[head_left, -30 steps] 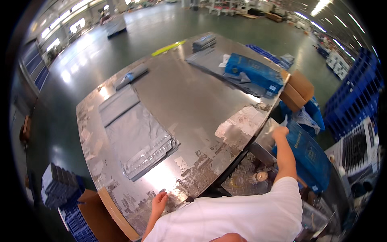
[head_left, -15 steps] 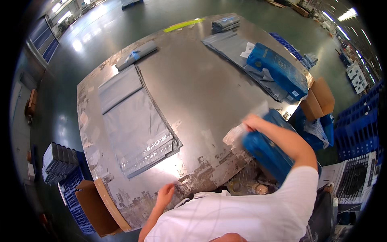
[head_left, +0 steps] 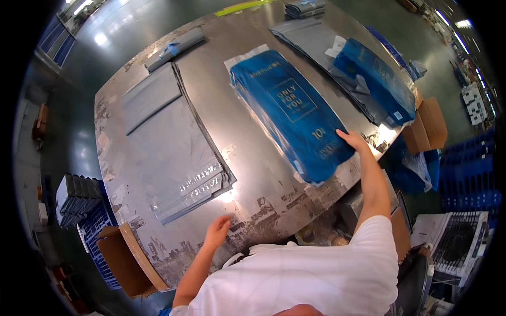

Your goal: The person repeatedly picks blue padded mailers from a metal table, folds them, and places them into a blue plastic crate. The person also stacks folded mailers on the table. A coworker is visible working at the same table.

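While flat on the table (head_left: 247, 126), blue pack (head_left: 292, 113) in clear wrap.

Looking like a warehouse packing hall: worn metal table (head_left: 274, 189) bearing grey mailer bags (head_left: 174, 158) and wrapped blue packages (head_left: 292, 113), blue crates (head_left: 469, 174) stacking alongside, cardboard boxes (head_left: 429, 124) sitting nearby, polished concrete floor (head_left: 68, 121) reflecting ceiling lights.

On the table (head_left: 253, 174), the package (head_left: 292, 113) lies right of the flat bags (head_left: 168, 142).
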